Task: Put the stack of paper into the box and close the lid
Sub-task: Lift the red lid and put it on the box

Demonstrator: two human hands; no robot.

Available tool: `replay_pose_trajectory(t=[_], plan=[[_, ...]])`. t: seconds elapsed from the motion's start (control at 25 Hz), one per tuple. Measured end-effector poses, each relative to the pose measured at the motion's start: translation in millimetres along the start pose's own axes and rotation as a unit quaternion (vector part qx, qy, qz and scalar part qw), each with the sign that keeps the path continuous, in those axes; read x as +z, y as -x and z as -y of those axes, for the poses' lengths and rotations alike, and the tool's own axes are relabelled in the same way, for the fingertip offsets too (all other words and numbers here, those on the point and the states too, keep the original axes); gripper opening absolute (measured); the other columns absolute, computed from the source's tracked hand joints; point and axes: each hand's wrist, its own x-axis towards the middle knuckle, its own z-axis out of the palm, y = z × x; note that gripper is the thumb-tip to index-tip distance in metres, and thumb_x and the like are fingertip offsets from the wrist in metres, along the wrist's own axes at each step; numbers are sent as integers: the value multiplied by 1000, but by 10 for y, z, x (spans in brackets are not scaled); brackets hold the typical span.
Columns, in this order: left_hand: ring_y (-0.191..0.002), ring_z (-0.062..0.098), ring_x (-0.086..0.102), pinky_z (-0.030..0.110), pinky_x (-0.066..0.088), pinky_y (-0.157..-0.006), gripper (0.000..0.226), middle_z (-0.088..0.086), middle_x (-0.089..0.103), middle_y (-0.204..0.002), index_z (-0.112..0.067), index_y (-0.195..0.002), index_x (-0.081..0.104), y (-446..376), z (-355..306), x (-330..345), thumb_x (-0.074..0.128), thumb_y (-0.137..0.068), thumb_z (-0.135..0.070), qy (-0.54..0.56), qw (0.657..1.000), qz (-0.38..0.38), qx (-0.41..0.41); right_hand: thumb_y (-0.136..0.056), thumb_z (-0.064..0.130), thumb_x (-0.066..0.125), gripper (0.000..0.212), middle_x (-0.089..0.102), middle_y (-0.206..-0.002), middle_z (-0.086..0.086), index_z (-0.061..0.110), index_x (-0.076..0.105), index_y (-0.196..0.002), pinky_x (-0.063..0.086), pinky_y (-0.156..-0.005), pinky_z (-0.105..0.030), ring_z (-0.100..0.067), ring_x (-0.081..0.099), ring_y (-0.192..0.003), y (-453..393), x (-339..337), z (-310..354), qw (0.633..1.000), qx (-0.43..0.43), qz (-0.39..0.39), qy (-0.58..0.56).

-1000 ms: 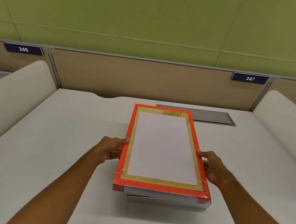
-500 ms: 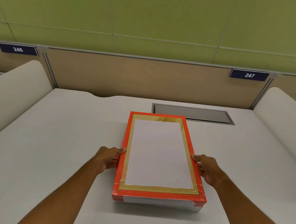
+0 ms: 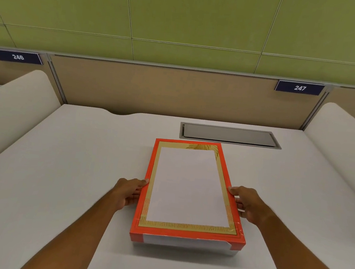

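Now we hold the flat rectangular box lid (image 3: 191, 187), orange-red card with a gold border and a large white panel on top, by its two long sides. Our left hand (image 3: 129, 192) presses against the lid's left edge, thumb tip on the upper rim and fingers curled down along the side wall; our right hand (image 3: 247, 204) mirrors it on the right edge, thumb on the rim and fingers folded against the side. Both hands are clamped on the lid, each about two thirds of the way down its length toward us.

Beneath our grip the lid sits over the shallow white cardboard box (image 3: 185, 246), whose near wall shows as a pale band just under the lid's front edge. We cannot tell whether the lid is fully seated. We cannot see the stack of paper; the lid hides whatever lies inside.

Box and lid rest on the white desk surface (image 3: 71, 167), roughly between our forearms. Beyond the far end of the lid, just past our hold and a little to the right, lies the grey recessed cable hatch (image 3: 229, 135) in the desk. Further back stands the tan partition panel (image 3: 165, 90), carrying dark blue number plates reading 246 (image 3: 18, 57) and 247 (image 3: 300, 87).
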Motion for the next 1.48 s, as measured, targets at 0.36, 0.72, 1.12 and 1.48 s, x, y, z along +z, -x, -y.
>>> replay_pose_trajectory(t=[0.36, 0.72, 1.12, 1.48], plan=[[-79, 31, 72, 43, 60, -74, 34, 17, 73, -90, 3, -100, 66, -67, -45, 44, 76, -80, -23, -78, 996, -30, 18, -92, 25, 62, 27, 68, -105, -18, 6, 62, -112, 59, -74, -45, -35, 68, -91, -70, -25, 67, 998, 3, 2, 64], [-71, 28, 73, 39, 62, -71, 20, 19, 73, -93, 6, -93, 70, -151, -255, 151, 76, -77, -6, -126, 984, -110, 64, -87, 4, 69, 16, 71, -105, -22, -7, 69, -100, 58, -88, -51, -37, 72, -90, -269, 32, 203, 995, -29, -71, 58], [-67, 26, 73, 39, 62, -74, 17, 14, 73, -89, -1, -84, 70, -223, -194, 182, 77, -78, -14, -194, 967, -143, 82, -87, 13, 71, 14, 74, -93, -14, -1, 70, -83, 62, -80, -43, -29, 73, -76, -311, 96, 153, 979, -55, -122, 153], [-127, 31, 50, 45, 45, -100, 71, 10, 50, -141, -17, -138, 44, 58, -367, 424, 59, -82, -57, -451, 828, -192, 273, -89, 51, 58, 59, 58, -137, -12, 13, 55, -134, 44, -102, -51, -32, 56, -123, 37, 456, 236, 864, -241, -226, 380]])
